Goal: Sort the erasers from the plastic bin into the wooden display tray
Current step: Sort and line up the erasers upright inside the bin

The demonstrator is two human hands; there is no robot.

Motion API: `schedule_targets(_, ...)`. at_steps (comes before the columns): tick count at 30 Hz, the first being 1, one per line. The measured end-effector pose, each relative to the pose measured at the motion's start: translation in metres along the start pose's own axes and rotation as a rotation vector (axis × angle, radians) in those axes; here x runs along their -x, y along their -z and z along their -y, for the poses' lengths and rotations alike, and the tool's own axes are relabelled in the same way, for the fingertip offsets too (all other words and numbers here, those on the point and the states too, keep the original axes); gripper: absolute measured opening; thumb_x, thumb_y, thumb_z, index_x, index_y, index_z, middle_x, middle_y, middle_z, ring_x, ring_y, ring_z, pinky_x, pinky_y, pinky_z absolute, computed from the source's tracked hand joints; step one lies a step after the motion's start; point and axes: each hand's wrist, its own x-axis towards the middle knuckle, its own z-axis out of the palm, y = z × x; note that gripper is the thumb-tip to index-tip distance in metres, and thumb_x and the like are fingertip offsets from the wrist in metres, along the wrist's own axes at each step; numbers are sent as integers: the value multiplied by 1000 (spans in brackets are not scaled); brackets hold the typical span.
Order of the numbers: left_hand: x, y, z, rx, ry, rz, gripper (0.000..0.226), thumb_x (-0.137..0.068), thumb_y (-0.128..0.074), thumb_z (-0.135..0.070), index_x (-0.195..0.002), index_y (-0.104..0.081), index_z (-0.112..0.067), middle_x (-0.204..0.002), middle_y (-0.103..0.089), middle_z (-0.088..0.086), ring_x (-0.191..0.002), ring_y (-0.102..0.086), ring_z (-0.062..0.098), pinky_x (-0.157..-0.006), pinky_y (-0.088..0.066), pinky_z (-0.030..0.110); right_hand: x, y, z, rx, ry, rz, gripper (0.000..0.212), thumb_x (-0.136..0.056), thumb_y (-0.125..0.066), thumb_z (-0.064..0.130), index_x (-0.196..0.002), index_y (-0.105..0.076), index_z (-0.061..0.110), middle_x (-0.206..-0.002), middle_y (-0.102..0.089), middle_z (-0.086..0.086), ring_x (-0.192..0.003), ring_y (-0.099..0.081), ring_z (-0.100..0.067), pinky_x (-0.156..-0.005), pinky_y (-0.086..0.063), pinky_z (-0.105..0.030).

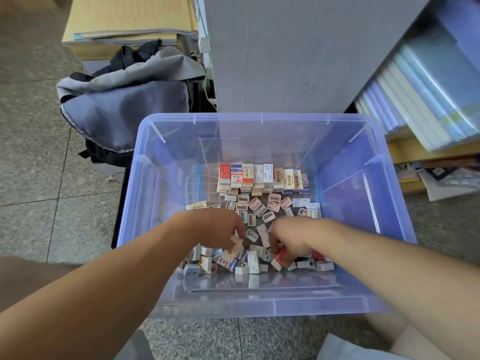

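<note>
A clear blue plastic bin [384,193] stands on the floor and holds several boxed erasers. A neat row of erasers [262,175] stands at the back of the bin, and a loose pile of erasers [249,261] lies at the front. Both my hands reach into that pile. My left hand [220,227] pinches a pale eraser [235,242] in its curled fingers. My right hand [288,237] grips a red and white eraser [279,257]. No wooden tray is in view.
A grey and black backpack [124,105] lies left of the bin. A grey cabinet [285,53] stands behind it. Stacked books and folders [420,100] fill shelves at the right. Cardboard boxes [124,22] sit at the back left on the tiled floor [33,178].
</note>
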Motion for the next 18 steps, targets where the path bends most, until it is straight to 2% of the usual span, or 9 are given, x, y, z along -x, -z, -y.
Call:
schedule_targets(2, 1, -9, 2, -70, 42, 89, 38, -92, -71, -21, -128, -61, -27, -120, -60, -5, -101, -57, 18, -85, -48, 33, 0, -2, 1, 45, 13, -11, 43, -76, -86, 33, -117, -72, 28, -119, -63, 4, -104, -62, -22, -83, -54, -34)
schedule_targets(4, -1, -17, 0, -112, 25, 90, 32, -90, -72, -19, -120, -63, -25, -106, -57, -8, -99, -57, 18, -82, -49, 34, -1, -4, 0, 63, 14, -20, 34, -76, -86, 28, -108, -74, 26, -115, -64, 2, -100, -63, -23, -82, -57, -36)
schedule_targets(6, -1, -19, -3, -139, -18, 57, 31, -90, -70, -15, -118, -68, -26, -99, -57, -10, -99, -59, 18, -87, -52, 35, -1, -4, 0, 74, 12, -19, 27, -77, -84, 24, -102, -74, 23, -108, -67, 1, -95, -65, -23, -80, -58, -36)
schedule_targets(9, 2, -19, -3, -158, -49, 16, 37, -92, -68, -11, -125, -70, -28, -113, -65, -7, -109, -61, 18, -83, -49, 31, -1, -4, -1, 58, 20, -15, 24, -80, -82, 25, -100, -71, 19, -102, -69, -1, -92, -66, -23, -74, -54, -33)
schedule_targets(12, 2, -22, -2, -179, -52, -15, 35, -89, -74, -17, -121, -70, -29, -118, -66, -5, -110, -60, 19, -81, -50, 33, 1, -3, -9, -90, -2, -1, 25, -78, -86, 22, -98, -71, 19, -100, -69, 3, -90, -65, -19, -73, -53, -32)
schedule_targets(14, 3, -22, -1, -182, -32, -16, 37, -85, -80, -23, -119, -66, -27, -115, -64, -6, -105, -58, 19, -82, -50, 35, 5, 2, -16, -223, -27, -28, 26, -75, -88, 22, -95, -71, 21, -93, -68, 9, -85, -63, -14, -76, -54, -32)
schedule_targets(18, 5, -22, -3, -239, 7, -22, 48, -80, -85, -32, -120, -61, -26, -105, -54, -8, -95, -50, 17, -79, -44, 32, 9, 14, -22, -385, -14, -143, 25, -76, -88, 19, -85, -66, 26, -87, -63, 10, -78, -60, -10, -70, -51, -27)
